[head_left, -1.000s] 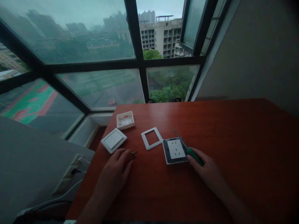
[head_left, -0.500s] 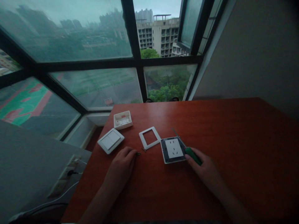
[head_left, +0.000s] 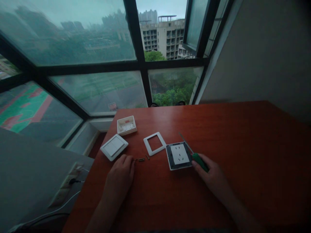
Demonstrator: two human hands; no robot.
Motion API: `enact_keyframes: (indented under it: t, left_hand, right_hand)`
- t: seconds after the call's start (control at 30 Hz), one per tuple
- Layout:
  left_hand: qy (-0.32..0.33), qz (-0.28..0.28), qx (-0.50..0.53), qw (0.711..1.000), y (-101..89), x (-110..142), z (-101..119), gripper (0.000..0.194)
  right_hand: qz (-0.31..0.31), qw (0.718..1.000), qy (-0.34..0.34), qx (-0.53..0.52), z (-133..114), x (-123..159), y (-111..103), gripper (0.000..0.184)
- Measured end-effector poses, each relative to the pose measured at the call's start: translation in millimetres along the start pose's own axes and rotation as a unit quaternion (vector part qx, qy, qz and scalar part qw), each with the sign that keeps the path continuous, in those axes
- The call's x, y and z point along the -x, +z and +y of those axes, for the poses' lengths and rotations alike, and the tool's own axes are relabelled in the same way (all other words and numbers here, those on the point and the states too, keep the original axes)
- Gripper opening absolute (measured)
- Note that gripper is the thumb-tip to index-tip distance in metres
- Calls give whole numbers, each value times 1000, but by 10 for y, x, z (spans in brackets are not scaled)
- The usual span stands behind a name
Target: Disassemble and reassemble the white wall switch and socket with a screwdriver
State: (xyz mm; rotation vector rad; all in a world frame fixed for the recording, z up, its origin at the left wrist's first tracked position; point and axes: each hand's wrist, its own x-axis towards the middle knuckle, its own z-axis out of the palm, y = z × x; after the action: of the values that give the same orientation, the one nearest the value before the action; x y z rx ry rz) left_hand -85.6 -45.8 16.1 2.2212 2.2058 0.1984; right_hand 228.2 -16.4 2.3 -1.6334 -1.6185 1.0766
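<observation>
My right hand (head_left: pixel 211 168) is closed round the green handle of a screwdriver (head_left: pixel 199 161), whose thin shaft slants up and left. The hand is at the right edge of a wall socket (head_left: pixel 180 154) with a white face and dark surround. My left hand (head_left: pixel 121 170) rests on the table with its fingers curled; what they hold, if anything, is hidden. Just right of its fingertips lie several small screws (head_left: pixel 141 159). A white square cover frame (head_left: pixel 148 148) touches the socket's upper left corner.
A white wall switch (head_left: pixel 114 147) lies near the left edge of the reddish-brown table (head_left: pixel 243 145). Behind it stands an open white mounting box (head_left: pixel 126 125). Wall outlets (head_left: pixel 69 181) with a plugged-in cable are below at left. Windows (head_left: pixel 97 87) line the far side.
My left hand has drawn back to the left, and the small screws by its fingertips have come into view. My right hand keeps its hold on the screwdriver, nearly still.
</observation>
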Motion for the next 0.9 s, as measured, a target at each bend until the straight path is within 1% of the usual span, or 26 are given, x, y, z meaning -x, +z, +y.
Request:
enact_keyframes:
  t: [0.1, 0.2, 0.33, 0.4, 0.47, 0.57, 0.67, 0.7, 0.77, 0.9]
  left_hand:
    - [-3, 12, -12, 1000, 19, -16, -8, 22]
    - [-4, 34, -3, 999, 50, -9, -28, 22]
    - [-10, 94, 57, 994, 48, 21, -47, 17]
    - [4, 120, 109, 987, 8, 24, -3, 15]
    - [36, 127, 172, 976, -48, 5, 105, 12]
    - [88, 118, 264, 953, -116, -70, 371, 12]
    - [129, 101, 311, 936, -126, -186, 654, 14]
    - [140, 100, 314, 934, -120, -225, 731, 13]
    - [156, 92, 296, 938, -106, -293, 840, 13]
    - [169, 50, 220, 960, -132, -372, 905, 12]
  right_hand:
    - [0, 1000, -4, -3, 2, 9, -4, 39]
    - [4, 1000, -7, -5, 11, 14, -3, 38]
    - [8, 1000, -13, -11, 13, 10, 5, 37]
    - [10, 1000, -14, -13, 7, 8, 6, 37]
    - [12, 1000, -14, -13, 3, 8, 6, 37]
    - [10, 1000, -14, -12, 3, 9, 5, 37]
    - [9, 1000, -14, -12, 7, 10, 3, 37]
    - [10, 1000, -14, -12, 7, 10, 3, 37]
    - [10, 1000, -14, -12, 3, 11, 1, 37]
    - [1, 1000, -18, -17, -12, 13, 4, 35]
